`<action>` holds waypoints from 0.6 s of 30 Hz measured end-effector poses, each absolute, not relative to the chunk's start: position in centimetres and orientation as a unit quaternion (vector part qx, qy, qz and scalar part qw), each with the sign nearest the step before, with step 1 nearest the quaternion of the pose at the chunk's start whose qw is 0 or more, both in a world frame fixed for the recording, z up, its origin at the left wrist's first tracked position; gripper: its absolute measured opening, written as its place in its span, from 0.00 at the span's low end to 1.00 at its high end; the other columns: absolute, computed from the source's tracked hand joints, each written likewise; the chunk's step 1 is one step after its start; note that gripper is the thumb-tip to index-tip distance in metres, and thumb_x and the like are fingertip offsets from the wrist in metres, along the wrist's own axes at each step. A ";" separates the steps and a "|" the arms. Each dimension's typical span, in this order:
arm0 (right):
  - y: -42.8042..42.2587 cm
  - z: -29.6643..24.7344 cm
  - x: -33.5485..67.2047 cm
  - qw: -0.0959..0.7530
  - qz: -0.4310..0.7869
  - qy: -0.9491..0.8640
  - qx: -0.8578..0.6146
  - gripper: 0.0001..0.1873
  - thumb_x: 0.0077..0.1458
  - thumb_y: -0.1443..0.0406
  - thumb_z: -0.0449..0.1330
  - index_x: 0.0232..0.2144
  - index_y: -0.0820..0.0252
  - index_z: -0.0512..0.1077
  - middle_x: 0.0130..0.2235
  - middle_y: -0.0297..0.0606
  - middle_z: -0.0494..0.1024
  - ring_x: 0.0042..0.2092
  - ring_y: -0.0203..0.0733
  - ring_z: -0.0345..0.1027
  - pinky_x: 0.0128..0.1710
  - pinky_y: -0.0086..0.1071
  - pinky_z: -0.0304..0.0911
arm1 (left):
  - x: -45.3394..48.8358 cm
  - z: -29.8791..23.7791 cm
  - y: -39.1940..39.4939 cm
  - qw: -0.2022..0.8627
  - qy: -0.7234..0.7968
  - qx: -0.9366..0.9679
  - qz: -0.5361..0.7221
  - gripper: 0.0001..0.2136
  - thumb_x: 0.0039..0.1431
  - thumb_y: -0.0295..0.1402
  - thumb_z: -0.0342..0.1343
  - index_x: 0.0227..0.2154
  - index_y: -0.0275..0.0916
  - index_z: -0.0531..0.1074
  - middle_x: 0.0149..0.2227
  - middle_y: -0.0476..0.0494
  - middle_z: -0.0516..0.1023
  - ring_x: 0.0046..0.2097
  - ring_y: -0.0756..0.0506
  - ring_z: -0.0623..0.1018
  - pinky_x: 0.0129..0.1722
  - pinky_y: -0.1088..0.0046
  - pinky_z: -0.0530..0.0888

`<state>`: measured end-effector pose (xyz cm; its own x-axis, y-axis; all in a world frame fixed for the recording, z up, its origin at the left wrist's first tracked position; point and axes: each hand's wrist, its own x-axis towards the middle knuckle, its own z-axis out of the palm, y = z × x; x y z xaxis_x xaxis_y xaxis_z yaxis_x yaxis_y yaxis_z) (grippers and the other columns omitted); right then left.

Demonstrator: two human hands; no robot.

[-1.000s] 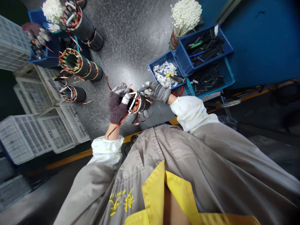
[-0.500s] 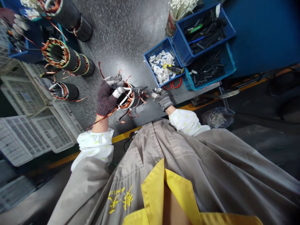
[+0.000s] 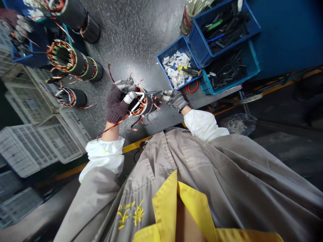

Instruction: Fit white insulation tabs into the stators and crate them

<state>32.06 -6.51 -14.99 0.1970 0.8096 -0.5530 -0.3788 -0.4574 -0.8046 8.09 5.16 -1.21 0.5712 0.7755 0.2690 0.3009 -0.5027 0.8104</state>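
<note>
A black motor stator with copper windings and white sleeved leads lies on the grey speckled bench near its front edge. My left hand, in a dark knit glove, is wrapped round its near end, fingers closed over the rim. My right hand, in a grey glove, is closed on a thin dark tool whose tip points into the stator's windings. Loose copper wire ends stick out around the stator and trail toward my left wrist.
Three more stators lie at the left of the bench. Blue bins at the right hold white paper slips with a yellow-handled tool, and dark parts. Red-handled scissors lie beside them. White crates stand at the left.
My right hand had drawn back from the stator half a second ago and is now close to it again with the tool. The view has shifted slightly; my left hand keeps its hold.
</note>
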 end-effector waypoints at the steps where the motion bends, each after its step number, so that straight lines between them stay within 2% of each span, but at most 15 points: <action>1: -6.4 -15.0 32.1 0.485 0.614 -0.174 -0.598 0.09 0.49 0.69 0.74 0.31 0.56 0.77 0.35 0.35 0.86 0.46 0.48 0.80 0.62 0.54 0.78 | 8.1 -1.3 5.2 0.373 0.332 0.805 0.320 0.13 0.68 0.51 0.69 0.49 0.53 0.85 0.54 0.44 0.86 0.62 0.39 0.82 0.66 0.53 0.78; 6: -6.4 -14.2 32.1 0.474 0.648 -0.147 -0.578 0.10 0.52 0.73 0.73 0.35 0.59 0.78 0.36 0.35 0.86 0.44 0.44 0.80 0.59 0.49 0.78 | 7.9 -1.8 5.3 0.391 0.345 0.790 0.322 0.14 0.66 0.52 0.70 0.48 0.54 0.85 0.55 0.46 0.86 0.62 0.39 0.82 0.67 0.52 0.77; 9: -7.0 -13.4 32.4 0.481 0.665 -0.111 -0.561 0.09 0.60 0.77 0.65 0.38 0.60 0.76 0.32 0.30 0.83 0.39 0.36 0.76 0.57 0.42 0.76 | 7.9 -1.8 5.3 0.398 0.351 0.784 0.322 0.15 0.65 0.53 0.70 0.49 0.54 0.85 0.55 0.46 0.86 0.63 0.39 0.82 0.67 0.53 0.78; 12: -7.3 -12.7 32.3 0.482 0.657 -0.087 -0.573 0.12 0.66 0.80 0.57 0.38 0.61 0.73 0.30 0.27 0.80 0.35 0.31 0.72 0.57 0.40 0.73 | 8.1 -1.5 5.1 0.391 0.349 0.788 0.322 0.15 0.66 0.52 0.70 0.48 0.51 0.85 0.54 0.44 0.86 0.63 0.38 0.82 0.68 0.51 0.77; 18: -7.0 -12.5 31.9 0.481 0.647 -0.132 -0.577 0.11 0.65 0.80 0.59 0.40 0.63 0.75 0.36 0.29 0.85 0.42 0.30 0.77 0.58 0.37 0.72 | 8.4 -1.0 5.2 0.404 0.345 0.785 0.318 0.15 0.65 0.54 0.70 0.45 0.52 0.84 0.52 0.45 0.86 0.63 0.39 0.82 0.70 0.51 0.76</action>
<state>31.87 -7.00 -12.49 0.1289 0.7743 -0.6195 -0.4705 -0.5022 -0.7256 8.36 5.21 -1.05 0.5597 0.7987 0.2209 0.2849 -0.4358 0.8537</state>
